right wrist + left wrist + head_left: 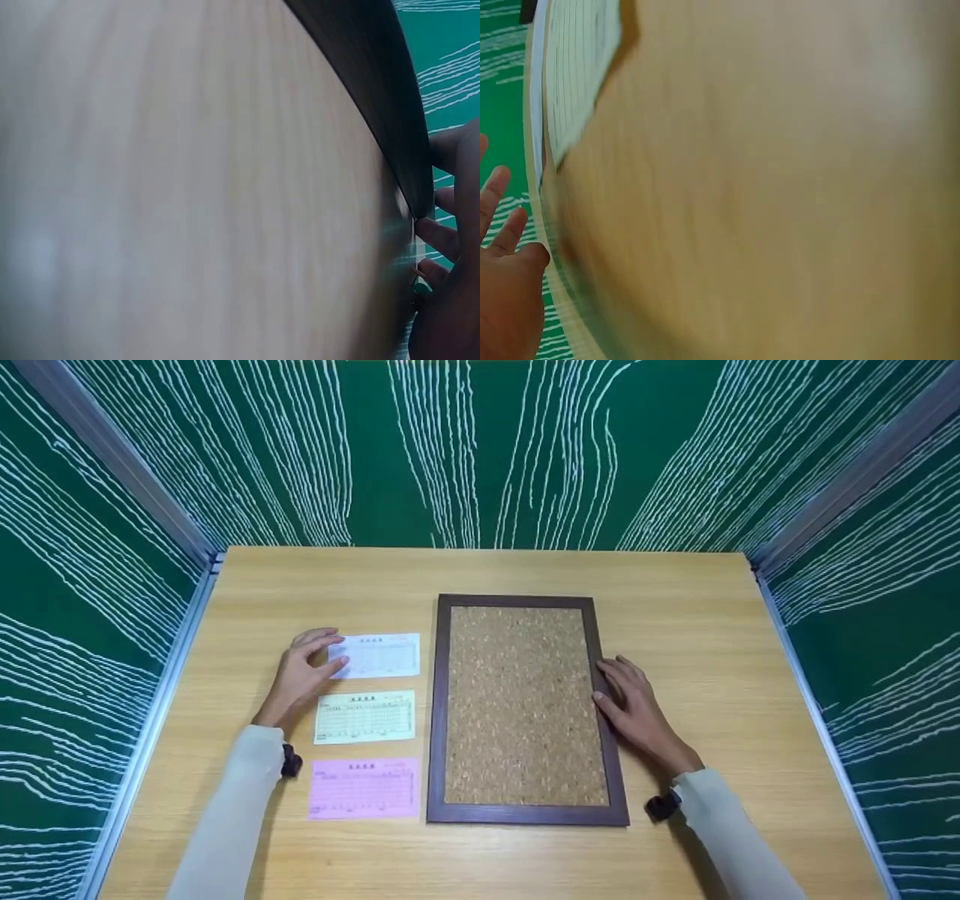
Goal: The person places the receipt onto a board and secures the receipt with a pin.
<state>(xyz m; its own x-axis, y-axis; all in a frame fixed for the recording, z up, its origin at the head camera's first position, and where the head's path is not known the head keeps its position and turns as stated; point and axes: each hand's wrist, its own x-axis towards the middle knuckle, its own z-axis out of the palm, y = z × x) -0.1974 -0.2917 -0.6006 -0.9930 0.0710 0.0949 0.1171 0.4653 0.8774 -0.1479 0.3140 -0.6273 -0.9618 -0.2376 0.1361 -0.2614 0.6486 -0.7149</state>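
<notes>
Head view: rectangular cork board (517,705) within a dark brown frame (438,712), flat on a light wood-grained tabletop (525,859), longer sides running away from the wearer. In a column just left of the board, from far to near: white printed paper slip (379,656), pale yellow-green printed paper slip (365,718) and pink printed paper slip (364,789), all flat and apart from one another. Farther left of the board, left hand (304,669) at the outer end of the white slip, thumb and fingers parted, tips at the paper; firmness of contact impossible to tell. At the right of the board, right hand (636,697) with loosely bent fingers and thumb spaced apart, tips touching the frame's right side. Near each wrist, small black device (291,762), beside a pale long sleeve (236,810). Beyond the board and to both sides, green panels with white wavy lines (375,472).

Left wrist view: left hand partly cropped, fingers extended and separated; nearby, pale ruled paper, exact slip uncertain.

Right wrist view: dark bar of the board's frame, with fingers of the right hand at its far end; grip partly hidden.
</notes>
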